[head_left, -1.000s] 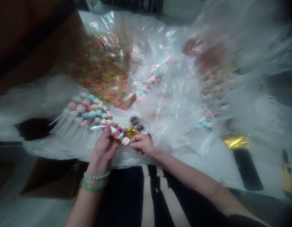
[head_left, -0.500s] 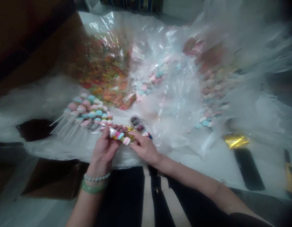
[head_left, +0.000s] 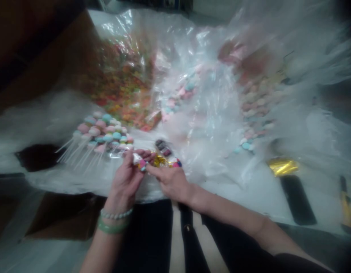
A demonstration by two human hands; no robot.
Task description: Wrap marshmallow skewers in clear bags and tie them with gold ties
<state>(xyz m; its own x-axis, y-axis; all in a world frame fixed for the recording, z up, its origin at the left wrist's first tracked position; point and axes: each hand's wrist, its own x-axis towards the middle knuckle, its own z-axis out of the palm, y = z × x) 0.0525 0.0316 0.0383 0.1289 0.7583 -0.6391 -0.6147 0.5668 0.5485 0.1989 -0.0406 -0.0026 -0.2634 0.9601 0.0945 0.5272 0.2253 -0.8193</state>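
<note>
The left hand (head_left: 124,180) and right hand (head_left: 171,182) work at the center of the view. The left fingers (head_left: 129,161) pinch a cellophane-wrapped pastel candy skewer (head_left: 142,163); the right fingers (head_left: 155,172) press together at its gold foil tie (head_left: 159,161). Lettering on a dark packet (head_left: 163,148) at 12 o'clock is too blurred to read. Pastel candy sticks (head_left: 104,131) lie at 10 o'clock on the plastic-sheeted worktop (head_left: 221,197); a gold foil strip (head_left: 282,167) lies at 3 o'clock.
</note>
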